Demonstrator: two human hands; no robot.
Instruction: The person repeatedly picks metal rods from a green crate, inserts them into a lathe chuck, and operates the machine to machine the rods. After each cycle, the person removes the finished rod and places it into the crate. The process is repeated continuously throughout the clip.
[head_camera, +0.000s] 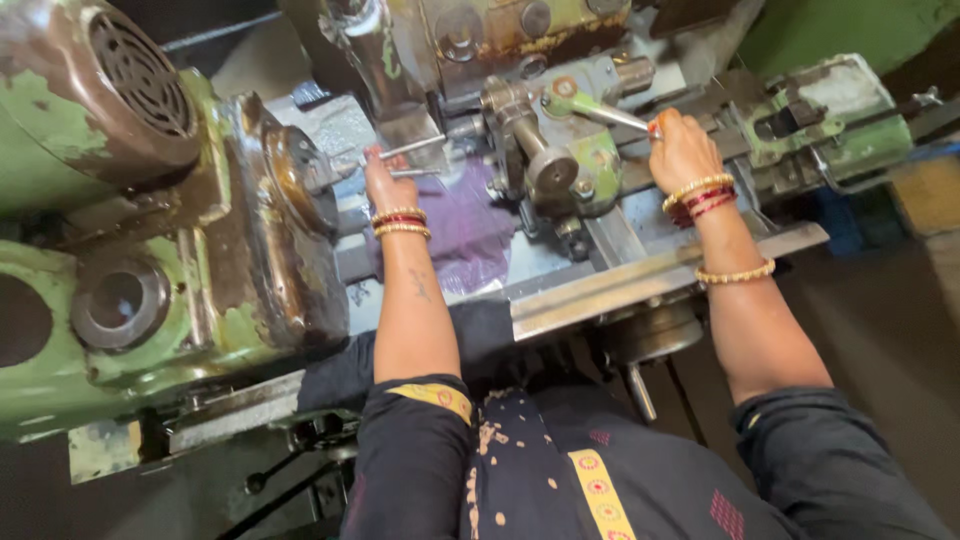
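Observation:
I stand at an old green lathe. My left hand reaches toward the chuck and pinches a thin metal rod that sticks out of it. My right hand is closed around the end of a green lever handle on the tool carriage. Both wrists carry gold and red bangles. A purple cloth lies on the lathe bed between my hands.
The motor housing with a round grille sits at the upper left. A flat steel rail runs along the front of the bed. A green tailstock part stands at the right. Dark floor lies below.

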